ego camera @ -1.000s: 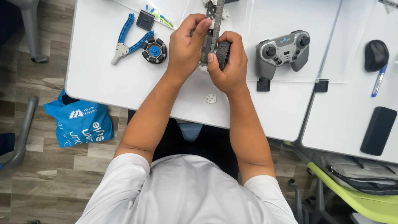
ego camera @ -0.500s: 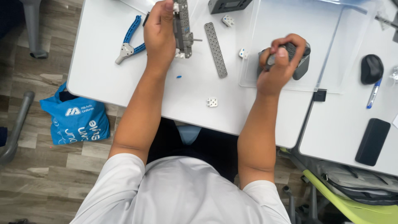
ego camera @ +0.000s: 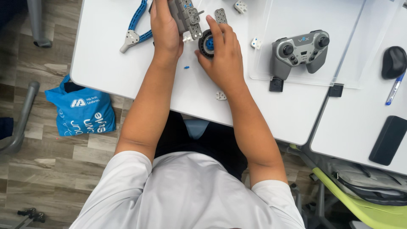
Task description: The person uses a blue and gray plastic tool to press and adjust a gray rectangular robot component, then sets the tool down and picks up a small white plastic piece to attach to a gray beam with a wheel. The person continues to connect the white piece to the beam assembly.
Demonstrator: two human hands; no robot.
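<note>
Assembly is at the wheel-fitting step, I judge. On the white table (ego camera: 110, 63), the left hand (ego camera: 165, 29) wraps closed around a grey beam-and-gear assembly (ego camera: 186, 17), held upright. The right hand (ego camera: 224, 55) pinches a small black wheel with a blue hub (ego camera: 207, 43) just beside it. Next, hub must line up with shaft. Blue pliers (ego camera: 135, 25) lie left.

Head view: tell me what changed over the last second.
The hands parted, then met again. The right hand went to the controller, let it go and came back holding a black wheel with a blue hub against the grey assembly. The left hand kept hold of that assembly throughout. The pliers, the mouse and the blue bag stayed put.
</note>
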